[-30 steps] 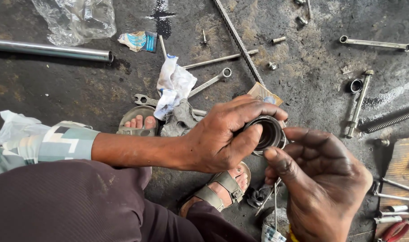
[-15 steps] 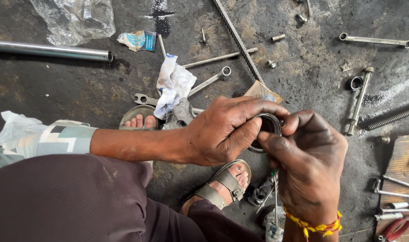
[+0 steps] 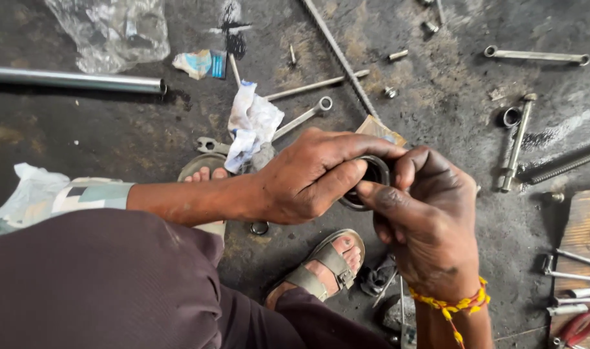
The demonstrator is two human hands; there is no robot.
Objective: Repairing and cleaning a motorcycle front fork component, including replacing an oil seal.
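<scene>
I see a dark, stained concrete floor. On it: steel pipe at left, clear plastic bag above it, crumpled white rag, ring spanner, long threaded rod, loose bolts, red-handled pliers far right.

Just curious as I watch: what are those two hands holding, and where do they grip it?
A dark round ring, held by both: the left hand pinches its rim, and the right hand grips the opposite edge with its fingers.
</scene>
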